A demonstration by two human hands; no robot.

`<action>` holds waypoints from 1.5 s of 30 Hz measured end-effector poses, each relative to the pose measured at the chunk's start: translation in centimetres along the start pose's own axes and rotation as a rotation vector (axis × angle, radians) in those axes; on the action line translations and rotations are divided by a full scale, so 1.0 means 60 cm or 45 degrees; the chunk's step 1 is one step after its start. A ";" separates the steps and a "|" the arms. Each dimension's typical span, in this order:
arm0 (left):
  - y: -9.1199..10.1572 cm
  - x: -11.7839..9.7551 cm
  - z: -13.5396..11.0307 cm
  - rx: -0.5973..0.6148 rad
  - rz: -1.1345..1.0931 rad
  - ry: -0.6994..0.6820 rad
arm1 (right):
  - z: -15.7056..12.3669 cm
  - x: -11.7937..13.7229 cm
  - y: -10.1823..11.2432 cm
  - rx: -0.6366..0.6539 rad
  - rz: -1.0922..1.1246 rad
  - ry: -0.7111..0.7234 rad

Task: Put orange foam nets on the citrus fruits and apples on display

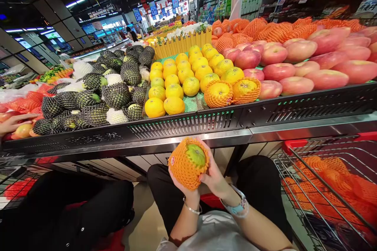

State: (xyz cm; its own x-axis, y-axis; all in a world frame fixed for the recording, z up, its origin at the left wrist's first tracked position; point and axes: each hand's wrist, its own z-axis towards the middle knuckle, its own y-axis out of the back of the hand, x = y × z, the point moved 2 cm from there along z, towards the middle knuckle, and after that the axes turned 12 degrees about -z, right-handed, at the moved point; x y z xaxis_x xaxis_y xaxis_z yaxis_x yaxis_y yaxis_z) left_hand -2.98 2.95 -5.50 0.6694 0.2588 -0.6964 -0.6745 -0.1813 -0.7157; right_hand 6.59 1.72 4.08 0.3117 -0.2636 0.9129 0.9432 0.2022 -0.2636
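Observation:
Both my hands hold one round fruit wrapped in an orange foam net, its green-yellow skin showing at the top. My left hand cups it from below, fingers closed under the net. My right hand grips its right side, a watch on that wrist. The fruit is just below the front edge of the produce stand. Above it lie rows of yellow citrus, two of them netted.
Netted dark green fruit fill the left of the stand, pink apples the right. A wire shopping cart with orange-netted fruit stands at my right. Another person's hand reaches fruit at far left; a dark-clothed person crouches lower left.

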 end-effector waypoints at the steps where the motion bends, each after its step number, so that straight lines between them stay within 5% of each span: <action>1: 0.002 0.001 -0.003 -0.020 -0.016 -0.027 | -0.004 -0.006 -0.006 -0.023 0.011 -0.024; 6: -0.016 0.003 -0.011 -0.173 -0.011 -0.081 | -0.003 -0.031 -0.008 -0.048 0.030 -0.153; 11: -0.046 -0.007 -0.013 -0.374 0.100 -0.316 | 0.003 -0.057 -0.005 -0.042 0.096 -0.241; 14: -0.055 -0.014 -0.013 -0.251 0.254 -0.319 | 0.001 -0.075 -0.005 -0.201 0.075 -0.233; 18: -0.068 -0.023 -0.015 0.170 0.407 -0.250 | -0.011 -0.103 0.011 -0.606 0.055 -0.166; 21: -0.076 -0.031 -0.016 0.285 0.496 -0.528 | -0.024 -0.115 0.030 -0.741 0.008 -0.167; 23: -0.080 -0.035 -0.013 0.294 0.579 -0.676 | -0.032 -0.117 0.040 -0.676 -0.030 -0.185; 28: -0.086 -0.037 0.003 0.608 0.631 -0.275 | -0.041 -0.115 0.045 -0.471 -0.040 -0.221; 32: -0.086 -0.051 0.011 0.618 0.636 -0.288 | -0.030 -0.100 0.041 -0.332 0.108 -0.196; 36: -0.115 -0.081 0.042 0.720 0.609 -0.627 | -0.008 -0.075 0.045 -0.141 0.194 -0.173; 41: -0.217 -0.158 0.126 0.799 0.920 -1.229 | 0.005 -0.034 0.073 0.043 -0.011 0.075; 45: -0.304 -0.191 0.201 0.918 1.336 -1.289 | -0.029 0.007 0.148 -0.048 -0.430 0.080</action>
State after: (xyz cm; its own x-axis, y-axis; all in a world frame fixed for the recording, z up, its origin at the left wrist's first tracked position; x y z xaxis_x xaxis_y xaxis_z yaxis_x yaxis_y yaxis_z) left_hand -2.11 14.72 16.16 -0.4241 0.8513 -0.3090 -0.8701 -0.2885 0.3996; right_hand 15.29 1.76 1.59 -0.0132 -0.3671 0.9301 0.9976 0.0588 0.0374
